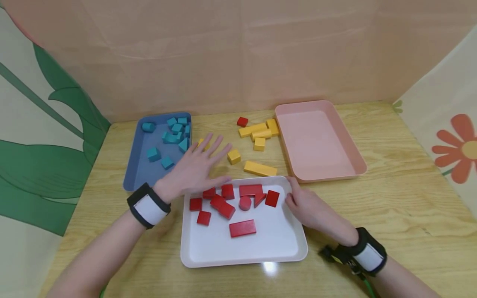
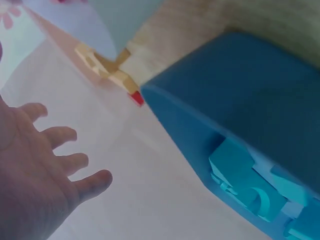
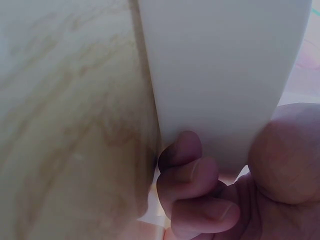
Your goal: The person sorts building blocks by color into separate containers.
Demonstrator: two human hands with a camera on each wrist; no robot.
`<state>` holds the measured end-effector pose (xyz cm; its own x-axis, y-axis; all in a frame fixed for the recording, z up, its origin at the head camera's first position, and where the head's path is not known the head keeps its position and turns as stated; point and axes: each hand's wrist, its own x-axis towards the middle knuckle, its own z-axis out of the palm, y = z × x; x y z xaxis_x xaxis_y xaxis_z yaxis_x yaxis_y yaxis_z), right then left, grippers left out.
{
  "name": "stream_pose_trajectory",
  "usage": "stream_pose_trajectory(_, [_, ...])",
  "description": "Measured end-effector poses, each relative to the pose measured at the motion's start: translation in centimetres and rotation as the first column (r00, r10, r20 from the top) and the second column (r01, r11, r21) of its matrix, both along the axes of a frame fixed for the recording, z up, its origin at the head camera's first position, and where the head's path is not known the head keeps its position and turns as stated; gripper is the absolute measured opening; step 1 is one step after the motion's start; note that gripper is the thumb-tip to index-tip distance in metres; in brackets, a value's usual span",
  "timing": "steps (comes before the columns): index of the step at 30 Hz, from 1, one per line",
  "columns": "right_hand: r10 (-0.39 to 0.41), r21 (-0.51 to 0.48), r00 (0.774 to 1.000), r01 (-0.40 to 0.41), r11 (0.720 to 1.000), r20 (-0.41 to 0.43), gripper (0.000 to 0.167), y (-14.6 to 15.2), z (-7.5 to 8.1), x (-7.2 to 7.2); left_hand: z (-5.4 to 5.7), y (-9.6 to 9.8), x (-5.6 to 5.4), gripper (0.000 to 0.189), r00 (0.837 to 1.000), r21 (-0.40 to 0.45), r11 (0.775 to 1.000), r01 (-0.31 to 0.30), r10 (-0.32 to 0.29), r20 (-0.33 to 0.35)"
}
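Observation:
A white tray (image 1: pixel 277 242) with several red blocks (image 1: pixel 242 228) lies nearest the person. At its far right corner my right hand (image 1: pixel 314 211) grips the rim; the right wrist view shows curled fingers (image 3: pixel 190 177) against the white side wall. My left hand (image 1: pixel 195 169) is held with fingers spread over the tray's far left corner, beside the blue tray (image 1: pixel 136 165), and holds nothing. The left wrist view also shows its spread fingers apart from the blue tray's wall (image 2: pixel 230 90). Turquoise blocks (image 1: pixel 153 154) sit inside the blue tray.
Loose yellow blocks (image 1: pixel 260 168) lie behind the white tray, one partly hidden by the left fingers. A small red block (image 1: pixel 242 121) is farther back. On the right stands a pink tray (image 1: pixel 320 145) with bare floor. A fabric backdrop (image 1: pixel 238 54) closes off the table's far edge.

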<state>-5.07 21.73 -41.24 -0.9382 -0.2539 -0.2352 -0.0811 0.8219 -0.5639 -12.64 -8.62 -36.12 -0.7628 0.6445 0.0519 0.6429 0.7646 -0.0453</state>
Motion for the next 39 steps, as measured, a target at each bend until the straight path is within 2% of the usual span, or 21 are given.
stream_pose_trajectory(6, [0.001,0.005,1.0,-0.001,1.0,0.009,0.049,0.0,0.0,0.0,0.4,0.9,-3.4,0.082,0.996,-0.034,0.996,-0.084,0.085,0.039])
stream_pose_trajectory(11, [-0.008,0.004,1.0,0.008,1.0,0.005,0.049,0.0,0.0,0.0,0.3,1.5,-6.5,0.084,0.981,-0.039,0.986,-0.161,0.164,0.108])
stream_pose_trajectory(14, [-0.015,0.006,1.0,0.015,1.0,0.01,0.048,-0.1,0.0,0.0,0.1,2.0,-8.1,0.083,0.967,-0.042,0.98,-0.193,0.197,0.159])
stream_pose_trajectory(21, [-0.009,0.004,1.0,0.009,1.0,0.014,0.049,-0.3,-0.1,0.1,-0.3,3.5,-11.2,0.078,0.931,-0.051,0.974,-0.221,0.226,0.286])
stream_pose_trajectory(23, [-0.008,0.005,1.0,0.008,1.0,0.014,0.049,-0.4,-0.1,0.1,-0.3,4.0,-11.9,0.077,0.923,-0.064,0.972,-0.224,0.233,0.306])
stream_pose_trajectory(27, [-0.008,0.005,1.0,0.008,1.0,0.019,0.049,-0.5,-0.1,0.2,-0.4,5.0,-13.0,0.075,0.918,-0.066,0.973,-0.221,0.231,0.323])
stream_pose_trajectory(31, [-0.005,0.004,1.0,0.005,1.0,0.011,0.049,-0.5,-0.1,0.2,-0.6,6.2,-13.6,0.064,0.914,-0.064,0.977,-0.203,0.213,0.346])
stream_pose_trajectory(39, [-0.003,0.001,1.0,0.003,1.0,0.006,0.05,-0.5,-0.1,0.3,-1.6,7.6,-14.2,0.056,0.924,-0.112,0.981,-0.16,0.189,0.332])
